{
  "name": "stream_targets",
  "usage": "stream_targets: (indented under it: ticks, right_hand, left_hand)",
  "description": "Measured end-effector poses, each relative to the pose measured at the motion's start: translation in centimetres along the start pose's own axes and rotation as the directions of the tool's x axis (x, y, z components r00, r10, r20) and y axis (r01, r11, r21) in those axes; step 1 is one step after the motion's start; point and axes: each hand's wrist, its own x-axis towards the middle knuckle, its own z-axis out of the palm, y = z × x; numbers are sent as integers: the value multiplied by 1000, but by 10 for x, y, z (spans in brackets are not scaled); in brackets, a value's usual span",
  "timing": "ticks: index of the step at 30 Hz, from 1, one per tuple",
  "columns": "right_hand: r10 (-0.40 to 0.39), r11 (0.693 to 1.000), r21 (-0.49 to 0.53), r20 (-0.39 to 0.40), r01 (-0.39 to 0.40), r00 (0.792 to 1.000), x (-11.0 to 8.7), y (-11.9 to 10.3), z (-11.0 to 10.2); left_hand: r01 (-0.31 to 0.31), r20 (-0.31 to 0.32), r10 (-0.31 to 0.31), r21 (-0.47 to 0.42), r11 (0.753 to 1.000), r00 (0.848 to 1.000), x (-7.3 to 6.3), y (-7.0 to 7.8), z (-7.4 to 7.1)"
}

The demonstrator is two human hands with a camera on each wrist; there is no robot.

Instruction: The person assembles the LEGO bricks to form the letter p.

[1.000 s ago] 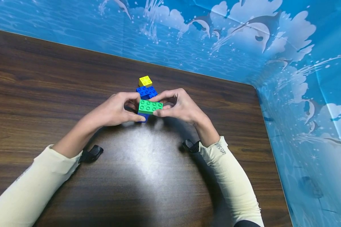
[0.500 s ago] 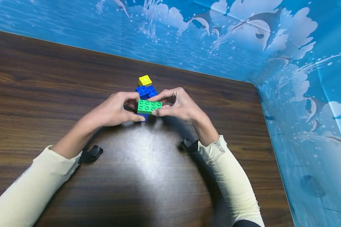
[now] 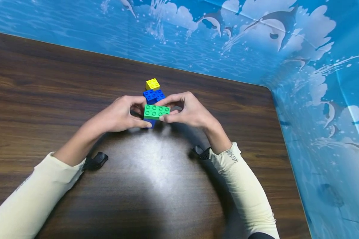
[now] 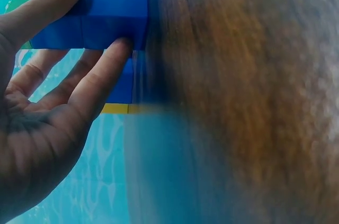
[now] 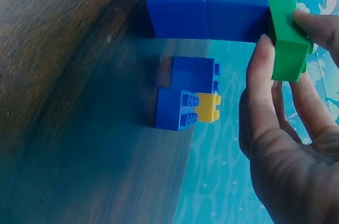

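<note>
Two blue toy building bricks (image 5: 206, 12) stand stacked on the table, and my left hand (image 3: 124, 114) grips them between thumb and fingers. In the left wrist view, the thumb lies on one side of the blue stack (image 4: 114, 15) and a fingertip presses the other. A green eight-stud brick (image 3: 156, 112) sits across the top of the stack and overhangs toward my right hand (image 3: 191, 111). That hand pinches the green brick's overhanging end, as the right wrist view shows with the green brick (image 5: 290, 36) against the upper blue one. Whether the studs are fully seated is hidden.
Just behind the hands stand two more blue bricks (image 5: 193, 73) and a small yellow brick (image 3: 153, 84), close together on the dark wood table (image 3: 62, 79). A blue dolphin-print sheet (image 3: 179, 43) hangs along the table's back and right edges.
</note>
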Motion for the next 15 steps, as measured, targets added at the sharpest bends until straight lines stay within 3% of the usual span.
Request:
stream_targets:
  ticks: [6, 10, 15]
  right_hand:
    - [-58, 995, 86, 33, 55, 998, 4, 7, -12]
    - [-70, 984, 164, -15, 71, 997, 10, 15, -20]
    - [-49, 982, 179, -69, 60, 996, 20, 24, -22]
  left_hand:
    - [35, 6, -35, -11, 999, 999, 1, 1, 2]
    - [56, 9, -56, -21, 998, 998, 0, 3, 3]
    - [64, 7, -64, -21, 998, 998, 0, 3, 4]
